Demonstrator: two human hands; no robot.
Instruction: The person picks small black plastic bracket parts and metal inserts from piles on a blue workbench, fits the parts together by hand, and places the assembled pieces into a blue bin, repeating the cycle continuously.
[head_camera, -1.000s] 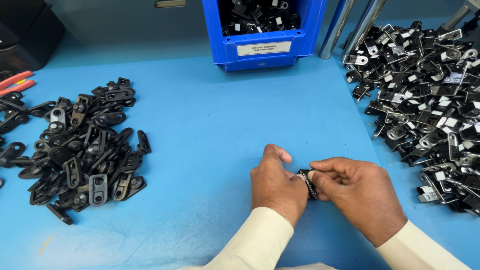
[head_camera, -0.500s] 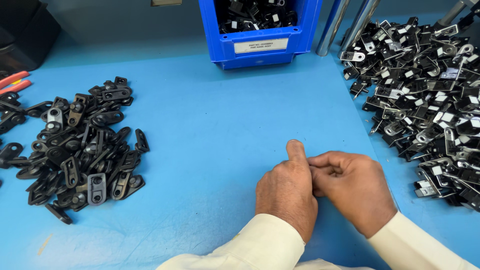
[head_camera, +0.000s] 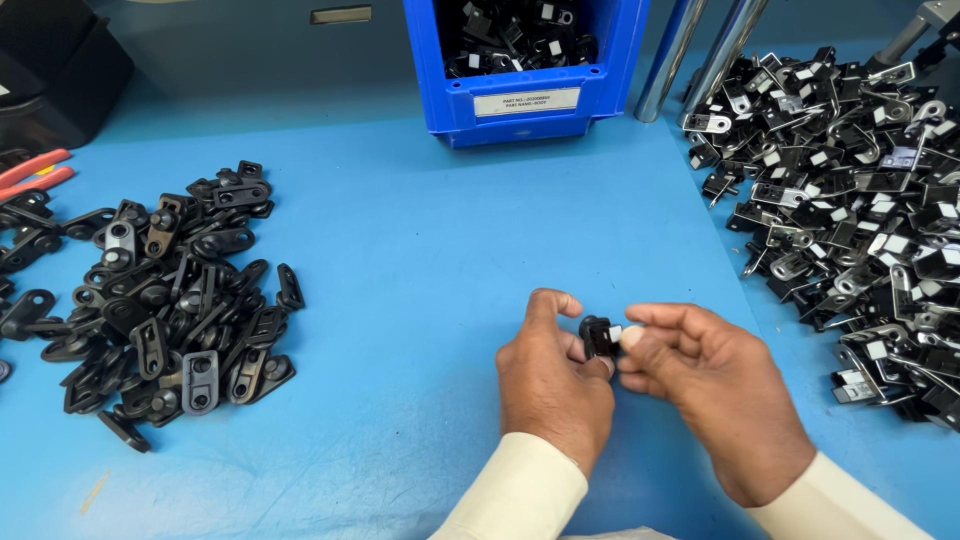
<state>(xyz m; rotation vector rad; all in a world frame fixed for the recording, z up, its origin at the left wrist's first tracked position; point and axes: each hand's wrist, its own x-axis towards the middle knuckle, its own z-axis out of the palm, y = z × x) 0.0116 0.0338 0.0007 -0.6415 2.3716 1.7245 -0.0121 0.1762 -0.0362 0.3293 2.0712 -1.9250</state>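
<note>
My left hand (head_camera: 552, 385) and my right hand (head_camera: 712, 385) meet over the blue table (head_camera: 400, 260), low and right of centre. Between their fingertips they pinch one small black metal part (head_camera: 598, 336) with a pale patch on it. Both hands grip it, thumbs and forefingers closed round it, so most of it is hidden. A heap of flat black link-shaped parts (head_camera: 160, 300) lies far to the left of my left hand. A larger heap of black and silvery clip parts (head_camera: 860, 220) lies just right of my right hand.
A blue bin (head_camera: 525, 95) with more black parts stands at the back centre. Two shiny metal posts (head_camera: 700, 55) rise beside it. Red-handled pliers (head_camera: 35, 172) lie at the left edge. A black box (head_camera: 55, 60) fills the back left corner.
My hands were pressed close together around the part. Now they have drawn slightly apart and lifted it, so the black part shows between the fingertips.
</note>
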